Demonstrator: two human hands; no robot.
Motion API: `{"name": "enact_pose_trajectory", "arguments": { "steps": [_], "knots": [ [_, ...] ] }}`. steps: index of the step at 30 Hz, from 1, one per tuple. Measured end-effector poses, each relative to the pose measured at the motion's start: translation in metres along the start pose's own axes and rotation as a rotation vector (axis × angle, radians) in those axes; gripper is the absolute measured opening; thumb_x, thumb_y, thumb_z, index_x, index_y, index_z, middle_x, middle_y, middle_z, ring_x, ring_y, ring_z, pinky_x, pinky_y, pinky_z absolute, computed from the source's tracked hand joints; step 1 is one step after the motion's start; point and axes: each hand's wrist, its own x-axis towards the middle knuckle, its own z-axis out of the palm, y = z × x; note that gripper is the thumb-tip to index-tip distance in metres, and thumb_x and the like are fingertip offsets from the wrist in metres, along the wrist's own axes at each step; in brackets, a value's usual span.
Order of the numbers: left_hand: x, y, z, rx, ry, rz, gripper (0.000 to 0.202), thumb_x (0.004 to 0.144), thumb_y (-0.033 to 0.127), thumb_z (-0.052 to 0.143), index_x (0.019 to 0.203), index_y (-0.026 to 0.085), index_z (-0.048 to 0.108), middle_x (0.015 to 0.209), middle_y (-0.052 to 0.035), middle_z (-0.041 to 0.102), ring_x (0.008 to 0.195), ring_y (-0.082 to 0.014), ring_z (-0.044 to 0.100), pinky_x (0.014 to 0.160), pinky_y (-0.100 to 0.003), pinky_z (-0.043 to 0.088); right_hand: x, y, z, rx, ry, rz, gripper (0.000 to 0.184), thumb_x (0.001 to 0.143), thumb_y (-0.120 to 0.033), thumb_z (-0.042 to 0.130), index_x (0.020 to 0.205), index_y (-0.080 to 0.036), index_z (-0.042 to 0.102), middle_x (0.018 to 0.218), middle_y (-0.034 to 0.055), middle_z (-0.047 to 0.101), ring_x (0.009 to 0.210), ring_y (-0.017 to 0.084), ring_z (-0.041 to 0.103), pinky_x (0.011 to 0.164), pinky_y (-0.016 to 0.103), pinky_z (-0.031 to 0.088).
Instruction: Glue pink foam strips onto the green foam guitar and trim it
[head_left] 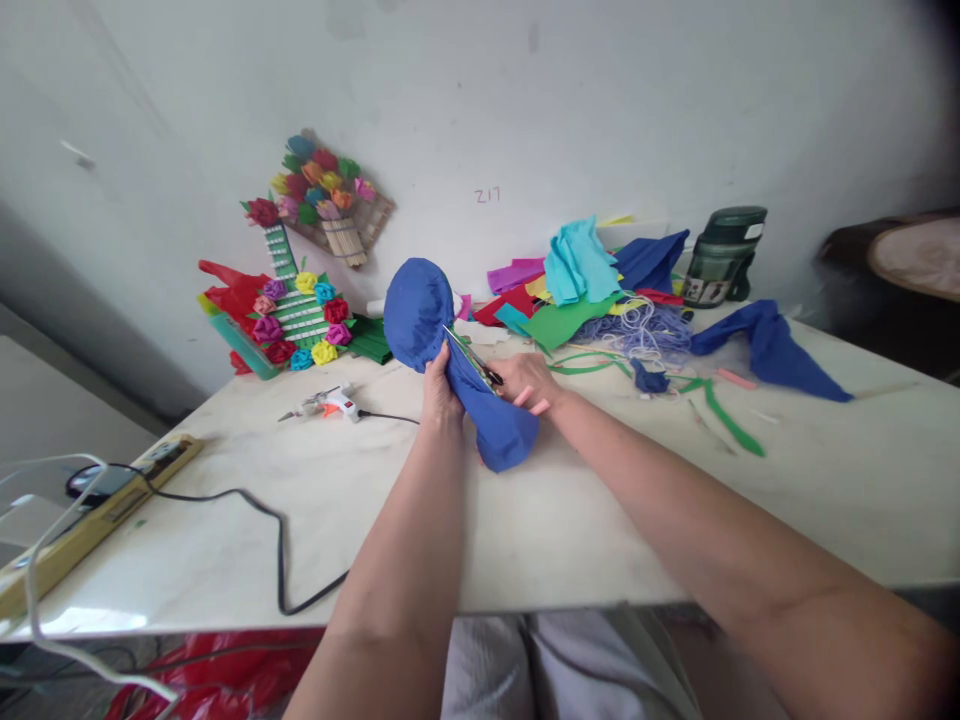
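Blue fabric or crepe-like material forms a rounded, gathered puff at its upper end, and a loose flap hangs below to the right. My left hand is closed around the gathered neck under the puff. In my right hand is a pair of scissors, fingers wrapped round the handles. The blades point up and left and lie along the blue material beside the neck. Small pink pieces show at the right fingers; whether they are held or are finger covers I cannot make out.
A glue gun lies left, its cord running over the table near a power strip. Behind stand a flower-decorated model and a flower bouquet. Coloured sheets, string, green scraps and a dark green flask sit right.
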Motion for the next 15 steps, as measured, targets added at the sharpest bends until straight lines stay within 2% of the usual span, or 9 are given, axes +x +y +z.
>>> {"name": "enact_pose_trajectory", "arguments": {
  "steps": [10,15],
  "knots": [
    [-0.0049,-0.0031,0.0095,-0.042,0.05,0.036,0.021,0.069,0.022,0.073,0.087,0.016,0.063,0.069,-0.0017,0.069,0.056,-0.0135,0.064,0.067,-0.029,0.056,0.0013,0.0038,-0.0002,-0.026,0.025,0.03,0.036,0.084,-0.045,0.047,0.103,-0.024,0.069,0.092,0.0096,0.073,0.086,0.025,0.066,0.068,0.03,0.04],
    [-0.004,-0.0032,0.007,-0.023,0.062,0.032,0.023,0.069,0.024,0.073,0.088,0.016,0.063,0.07,-0.0023,0.069,0.065,-0.0154,0.067,0.073,-0.03,0.056,0.0034,0.003,0.0008,-0.015,0.021,0.024,0.036,0.086,-0.043,0.045,0.101,-0.022,0.07,0.091,0.0098,0.073,0.084,0.024,0.065,0.067,0.029,0.04]
  ]
}}
